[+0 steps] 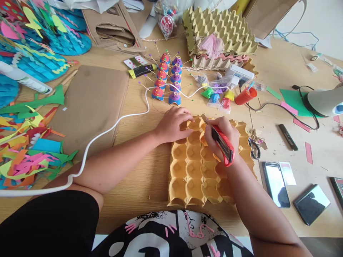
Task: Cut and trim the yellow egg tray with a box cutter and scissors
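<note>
A yellow egg tray (194,165) lies on the table in front of me, cups facing up. My right hand (223,134) is closed round a red utility knife (223,144). The knife's tip points away from me, at the tray's far edge. At the tray's far left corner, my left hand (175,124) grips the egg tray, with thumb and fingers around a cup. Beyond the tray stand two rows of small painted egg-cup figures, one row red and blue (158,93), the other purple and blue (174,97), with pins sticking out.
A white cable (107,127) crosses the table beside my left arm. Stacked egg trays (222,30) stand at the back. Coloured paper scraps (29,150) and a cardboard sheet (91,103) lie left. At right are a phone (276,184), scissors (254,149) and a red cup (245,96).
</note>
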Action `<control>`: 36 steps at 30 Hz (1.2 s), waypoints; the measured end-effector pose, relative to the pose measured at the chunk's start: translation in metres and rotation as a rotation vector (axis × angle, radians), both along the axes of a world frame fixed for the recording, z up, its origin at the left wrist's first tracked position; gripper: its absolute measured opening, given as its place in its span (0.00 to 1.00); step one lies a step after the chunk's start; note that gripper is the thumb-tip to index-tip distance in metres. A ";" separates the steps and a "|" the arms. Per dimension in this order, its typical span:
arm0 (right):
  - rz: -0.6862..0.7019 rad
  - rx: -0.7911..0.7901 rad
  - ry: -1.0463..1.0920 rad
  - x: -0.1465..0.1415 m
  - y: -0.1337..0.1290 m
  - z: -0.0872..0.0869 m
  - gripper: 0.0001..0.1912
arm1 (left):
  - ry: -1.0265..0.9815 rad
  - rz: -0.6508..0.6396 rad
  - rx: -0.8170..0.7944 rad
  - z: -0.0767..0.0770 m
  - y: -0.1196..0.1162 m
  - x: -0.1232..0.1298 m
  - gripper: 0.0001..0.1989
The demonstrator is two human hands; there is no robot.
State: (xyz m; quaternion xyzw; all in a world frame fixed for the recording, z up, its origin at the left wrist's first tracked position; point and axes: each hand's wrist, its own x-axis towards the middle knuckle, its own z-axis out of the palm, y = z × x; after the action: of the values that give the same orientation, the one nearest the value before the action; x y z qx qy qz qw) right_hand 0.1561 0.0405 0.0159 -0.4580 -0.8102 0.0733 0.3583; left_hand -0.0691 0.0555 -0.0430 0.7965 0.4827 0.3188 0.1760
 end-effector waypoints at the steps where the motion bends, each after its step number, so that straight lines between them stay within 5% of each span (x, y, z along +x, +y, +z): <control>1: -0.003 0.000 -0.003 0.000 0.000 0.001 0.05 | -0.001 0.001 0.004 0.000 0.000 0.000 0.19; 18: -0.023 0.010 -0.188 -0.004 -0.004 -0.002 0.06 | 0.004 -0.003 -0.004 0.000 0.000 0.000 0.19; 36: -0.015 0.012 -0.132 -0.001 -0.003 -0.005 0.06 | 0.005 0.001 -0.018 0.002 0.000 0.000 0.19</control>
State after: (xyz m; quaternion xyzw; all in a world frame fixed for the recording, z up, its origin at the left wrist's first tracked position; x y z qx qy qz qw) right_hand 0.1550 0.0380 0.0106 -0.4657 -0.8292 0.0354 0.3071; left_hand -0.0693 0.0555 -0.0409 0.7956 0.4862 0.3124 0.1816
